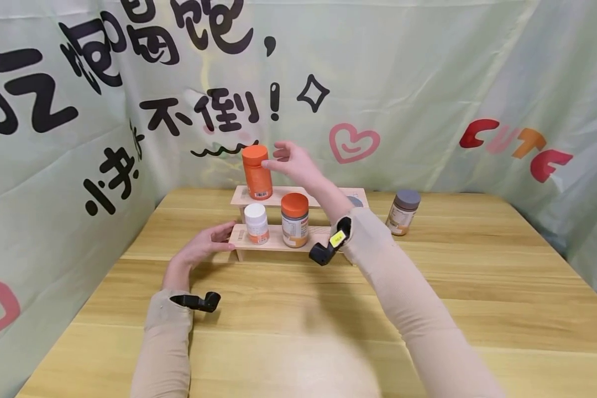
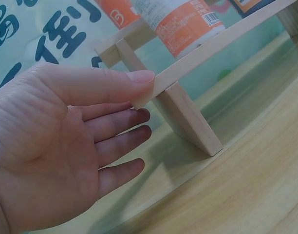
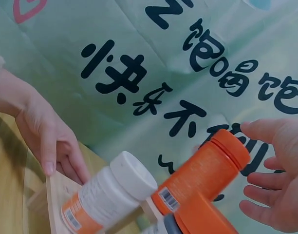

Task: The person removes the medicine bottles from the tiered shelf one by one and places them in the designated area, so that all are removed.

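My left hand (image 1: 205, 243) holds the left end of a stepped wooden rack (image 2: 190, 117), its thumb at the front corner of the lower board and its fingers behind and below. Up at the back, my right hand (image 1: 298, 165) is beside an orange bottle (image 1: 258, 179) on the upper step, fingers spread and slightly bent. A gap shows between that hand and the bottle in the right wrist view. On the lower step stand a small white bottle (image 1: 256, 224) with an orange-and-white label and a grey jar with an orange lid (image 1: 294, 221).
To the right of the rack, a grey-lidded jar (image 1: 403, 212) stands on the wooden table (image 1: 258, 331). Another grey lid (image 1: 355, 201) shows partly behind my right forearm. A printed cloth (image 1: 408, 72) hangs behind the table and along its sides.
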The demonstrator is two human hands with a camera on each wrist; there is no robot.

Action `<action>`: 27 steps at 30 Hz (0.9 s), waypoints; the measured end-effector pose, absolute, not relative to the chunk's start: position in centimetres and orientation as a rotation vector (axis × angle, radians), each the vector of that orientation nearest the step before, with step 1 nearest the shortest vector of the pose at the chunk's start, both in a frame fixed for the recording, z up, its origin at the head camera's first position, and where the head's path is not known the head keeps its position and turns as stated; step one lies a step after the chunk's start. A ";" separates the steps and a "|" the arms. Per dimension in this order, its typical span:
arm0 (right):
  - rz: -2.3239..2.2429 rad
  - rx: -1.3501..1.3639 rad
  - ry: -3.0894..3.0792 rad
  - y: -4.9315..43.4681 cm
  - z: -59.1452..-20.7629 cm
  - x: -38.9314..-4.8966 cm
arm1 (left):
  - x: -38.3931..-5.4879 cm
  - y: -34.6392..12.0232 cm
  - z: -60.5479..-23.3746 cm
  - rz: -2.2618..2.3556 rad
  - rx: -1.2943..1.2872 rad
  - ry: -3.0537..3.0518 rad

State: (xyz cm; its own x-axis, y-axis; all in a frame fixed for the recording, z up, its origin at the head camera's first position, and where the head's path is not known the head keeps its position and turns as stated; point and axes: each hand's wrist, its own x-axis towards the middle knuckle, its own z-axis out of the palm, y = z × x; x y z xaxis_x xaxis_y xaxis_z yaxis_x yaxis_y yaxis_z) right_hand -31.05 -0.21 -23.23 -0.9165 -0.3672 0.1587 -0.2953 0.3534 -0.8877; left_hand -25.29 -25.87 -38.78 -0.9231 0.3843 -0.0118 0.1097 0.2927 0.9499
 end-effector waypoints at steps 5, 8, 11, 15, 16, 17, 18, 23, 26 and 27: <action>-1.650 -0.599 2.520 -1.7 -23.4 -31.5 | -25.3 -25.9 -38.6 1.682 0.454 2.326; -1.658 -0.606 2.514 -2.4 -23.6 -31.7 | -25.3 -25.9 -38.7 1.683 0.453 2.326; -1.652 -0.603 2.524 -2.9 -23.8 -31.8 | -25.3 -25.9 -38.8 1.676 0.454 2.330; -1.638 -0.592 2.553 -3.3 -24.1 -32.0 | -25.4 -25.9 -39.0 1.669 0.459 2.335; -1.639 -0.592 2.559 -3.5 -24.2 -32.1 | -25.4 -25.9 -39.1 1.674 0.457 2.333; -1.640 -0.594 2.566 -3.6 -24.3 -32.2 | -25.4 -26.0 -39.1 1.678 0.454 2.330; -1.632 -0.592 2.584 -3.7 -24.3 -32.2 | -25.4 -26.0 -39.2 1.683 0.455 2.327; -1.584 -0.570 2.656 -4.4 -24.3 -32.1 | -25.3 -25.9 -39.1 1.687 0.459 2.327; -1.550 -0.569 2.685 -4.5 -24.2 -31.9 | -25.2 -25.9 -39.0 1.676 0.457 2.332; -1.543 -0.570 2.692 -4.5 -24.3 -31.9 | -25.2 -25.9 -39.0 1.672 0.448 2.337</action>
State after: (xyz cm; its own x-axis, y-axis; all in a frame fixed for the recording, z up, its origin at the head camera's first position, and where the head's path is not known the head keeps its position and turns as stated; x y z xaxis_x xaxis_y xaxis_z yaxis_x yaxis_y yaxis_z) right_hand -31.85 -4.54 -24.25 -0.9347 -0.3021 0.1874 -0.3144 0.4564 -0.8323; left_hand -25.23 -25.90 -39.01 -0.9261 0.3771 -0.0112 0.1113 0.3014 0.9470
